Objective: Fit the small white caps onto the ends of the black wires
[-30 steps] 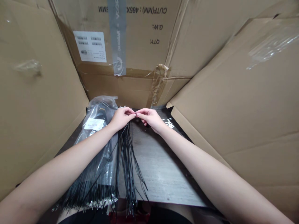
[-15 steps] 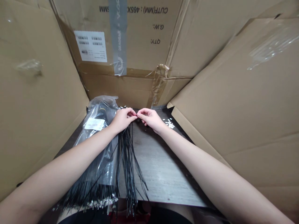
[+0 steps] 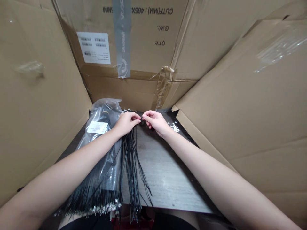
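Note:
My left hand is closed in a pinch at the top of a bunch of thin black wires, and one black wire hangs from its thumb. Facing it, my right hand is pinched as well, with a tiny dark piece at its fingertips, too small to make out. A narrow gap separates the two sets of fingertips. Small white pieces show just behind my left hand, at the wires' upper end. The lower ends of the bunch hang over the table's front edge.
A clear plastic bag of black wires with silvery ends lies left on the dark table. Small white bits are scattered beyond my right wrist. Cardboard walls enclose the back and both sides.
My right hand has shifted slightly right, away from my left fingertips, and a small dark piece now shows between them. My left hand stays almost where it was.

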Demonstrator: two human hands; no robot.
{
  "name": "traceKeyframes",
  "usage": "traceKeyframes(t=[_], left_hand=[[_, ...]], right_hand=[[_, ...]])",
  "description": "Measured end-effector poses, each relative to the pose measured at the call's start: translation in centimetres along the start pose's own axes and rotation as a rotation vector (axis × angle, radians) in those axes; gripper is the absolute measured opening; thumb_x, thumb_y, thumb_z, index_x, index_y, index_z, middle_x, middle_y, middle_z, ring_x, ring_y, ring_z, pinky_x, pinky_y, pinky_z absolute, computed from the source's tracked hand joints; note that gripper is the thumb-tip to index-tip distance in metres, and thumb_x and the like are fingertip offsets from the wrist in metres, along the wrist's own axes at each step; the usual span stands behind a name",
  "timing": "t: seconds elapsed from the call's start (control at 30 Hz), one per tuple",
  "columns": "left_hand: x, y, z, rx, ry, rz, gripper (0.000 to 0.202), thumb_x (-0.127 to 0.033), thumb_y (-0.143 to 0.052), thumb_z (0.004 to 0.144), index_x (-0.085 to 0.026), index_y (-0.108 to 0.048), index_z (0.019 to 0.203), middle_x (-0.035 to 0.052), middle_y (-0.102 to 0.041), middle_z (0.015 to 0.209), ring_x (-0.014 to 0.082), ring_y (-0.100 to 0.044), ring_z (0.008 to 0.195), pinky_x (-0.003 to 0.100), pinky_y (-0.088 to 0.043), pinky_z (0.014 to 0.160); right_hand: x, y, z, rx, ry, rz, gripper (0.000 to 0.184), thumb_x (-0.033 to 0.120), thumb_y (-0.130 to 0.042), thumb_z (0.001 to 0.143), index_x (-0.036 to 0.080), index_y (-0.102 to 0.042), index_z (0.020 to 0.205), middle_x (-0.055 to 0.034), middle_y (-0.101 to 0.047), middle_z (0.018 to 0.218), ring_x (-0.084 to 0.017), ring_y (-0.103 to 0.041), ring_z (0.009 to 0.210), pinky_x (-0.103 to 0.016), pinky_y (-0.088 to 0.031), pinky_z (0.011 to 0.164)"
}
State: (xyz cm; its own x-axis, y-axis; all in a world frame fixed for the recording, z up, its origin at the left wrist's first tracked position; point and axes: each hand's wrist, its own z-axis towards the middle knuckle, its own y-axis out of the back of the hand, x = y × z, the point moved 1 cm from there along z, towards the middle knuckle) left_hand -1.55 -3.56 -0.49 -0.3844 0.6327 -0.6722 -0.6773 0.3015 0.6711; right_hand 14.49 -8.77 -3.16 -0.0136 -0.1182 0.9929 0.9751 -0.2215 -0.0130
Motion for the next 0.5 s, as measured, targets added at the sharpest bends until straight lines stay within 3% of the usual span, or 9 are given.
traceKeyframes(t=[0.23,0.37,0.5], left_hand=[[-0.37,0.05,-0.24,-0.026,-0.059,0.091,0.005,-0.015,-0.065,0.077,-0.018,-0.070,0.079,0.0013,-0.073,0.073,0.0150,-0.065,0.062,0.027,-0.050,0.067],[-0.35,-0.18,-0.35,0.021,0.051,-0.059,0.005,-0.015,-0.061,0.080,-0.017,-0.065,0.081,0.0011,-0.070,0.069,0.0129,-0.065,0.051,0.025,-0.051,0.058],[-0.21,-0.36,-0.28,0.032,0.098,-0.160,0.003,-0.016,-0.062,0.078,-0.016,-0.065,0.079,0.0046,-0.072,0.070,0.0186,-0.073,0.064,0.026,-0.056,0.061]], right_hand=[[0.42,-0.14,-0.22,0.047,-0.006,-0.023,0.031,0.043,-0.076,0.065,0.017,-0.063,0.075,0.0003,-0.063,0.070,-0.005,-0.044,0.048,-0.016,-0.035,0.037],[0.41,-0.13,-0.25,0.049,0.006,-0.040,0.032,0.044,-0.076,0.065,0.018,-0.063,0.076,0.0000,-0.064,0.071,-0.005,-0.045,0.048,-0.016,-0.036,0.037],[0.22,-0.09,-0.18,0.044,0.013,-0.035,0.033,0.046,-0.077,0.064,0.018,-0.063,0.076,0.0003,-0.063,0.070,-0.006,-0.045,0.047,-0.016,-0.036,0.037]])
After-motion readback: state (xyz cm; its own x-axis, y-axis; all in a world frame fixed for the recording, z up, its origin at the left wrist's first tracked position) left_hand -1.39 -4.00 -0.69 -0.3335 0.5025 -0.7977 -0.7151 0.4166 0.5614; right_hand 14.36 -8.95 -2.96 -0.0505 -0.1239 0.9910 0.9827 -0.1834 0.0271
